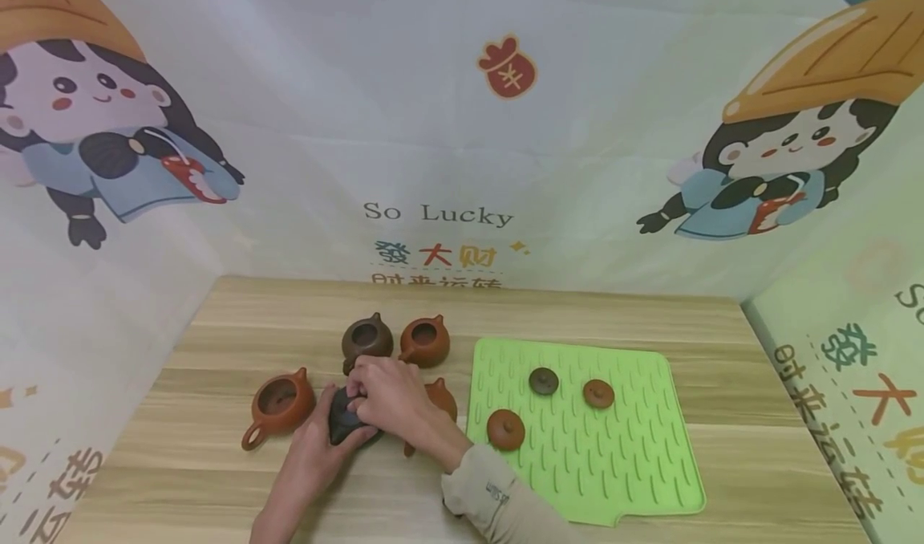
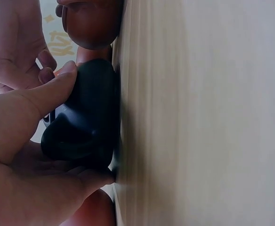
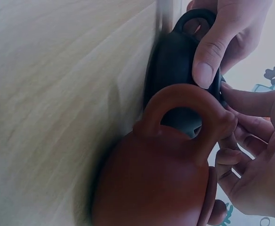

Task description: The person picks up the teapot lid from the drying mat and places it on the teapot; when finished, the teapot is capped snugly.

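A black teapot (image 1: 345, 416) stands on the table. My left hand (image 1: 315, 450) grips it, with the thumb on the near side and the fingers round the far side. Above the pot's top, my right hand (image 1: 393, 395) has its fingertips curled together at the black lid, mostly hidden under them. In the right wrist view, the black pot (image 3: 173, 61) shows its handle beneath the left hand. Right beside it stands a reddish-brown teapot (image 3: 151, 183) with its lid on, partly covered by my right hand in the head view.
Three lidless teapots stand around: a reddish one (image 1: 283, 403) at left, a dark brown one (image 1: 366, 339) and an orange-brown one (image 1: 426, 342) behind. On the green mat (image 1: 577, 464) lie a dark lid (image 1: 544, 381), a small brown lid (image 1: 598, 394) and a larger reddish lid (image 1: 506, 430).
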`<state>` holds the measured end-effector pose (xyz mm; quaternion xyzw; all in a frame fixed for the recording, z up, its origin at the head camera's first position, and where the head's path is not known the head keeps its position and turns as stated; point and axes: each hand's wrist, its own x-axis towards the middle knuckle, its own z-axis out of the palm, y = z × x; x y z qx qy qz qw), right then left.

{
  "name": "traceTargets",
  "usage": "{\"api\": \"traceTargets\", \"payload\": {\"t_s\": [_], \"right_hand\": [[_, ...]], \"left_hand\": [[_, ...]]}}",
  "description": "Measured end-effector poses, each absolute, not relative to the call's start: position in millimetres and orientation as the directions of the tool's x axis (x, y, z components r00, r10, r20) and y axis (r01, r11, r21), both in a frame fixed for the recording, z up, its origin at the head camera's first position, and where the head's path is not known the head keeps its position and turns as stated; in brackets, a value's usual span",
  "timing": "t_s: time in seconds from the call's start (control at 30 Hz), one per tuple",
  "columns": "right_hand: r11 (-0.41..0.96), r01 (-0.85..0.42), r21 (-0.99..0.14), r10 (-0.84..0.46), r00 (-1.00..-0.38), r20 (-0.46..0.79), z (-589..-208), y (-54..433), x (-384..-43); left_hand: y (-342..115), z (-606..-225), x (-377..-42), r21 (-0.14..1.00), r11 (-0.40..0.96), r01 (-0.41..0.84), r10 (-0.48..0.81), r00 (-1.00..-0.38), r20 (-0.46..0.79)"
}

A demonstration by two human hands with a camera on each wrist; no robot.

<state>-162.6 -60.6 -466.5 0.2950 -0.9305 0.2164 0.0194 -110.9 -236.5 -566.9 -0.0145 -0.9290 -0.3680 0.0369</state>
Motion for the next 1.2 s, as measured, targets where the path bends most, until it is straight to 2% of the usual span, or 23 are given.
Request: {"api": "traceTargets", "payload": {"t_s": [0.53,0.9,1.2], "right_hand": [[0.696,-0.515,-0.5,-0.519,-0.842,0.146,-470.9,-56.4,-162.6],[0.727,-0.52,-0.449,-0.514,-0.845,0.146,-470.0,-57.6,-159.2],[0.735,-0.499,-0.46,-0.509,-0.853,0.113,-467.9,-57.5,-158.5]], "left_hand": [[-234.1,-565.3,-108.9,0.683,0.722,0.11,0.018,-0.99,0.141],[-235.6,-568.7,-106.4,0.691,0.716,0.099,0.02,-0.992,0.121],[-236.0,-569.4,-107.7,0.7,0.706,0.104,0.025,-0.992,0.122]]}}
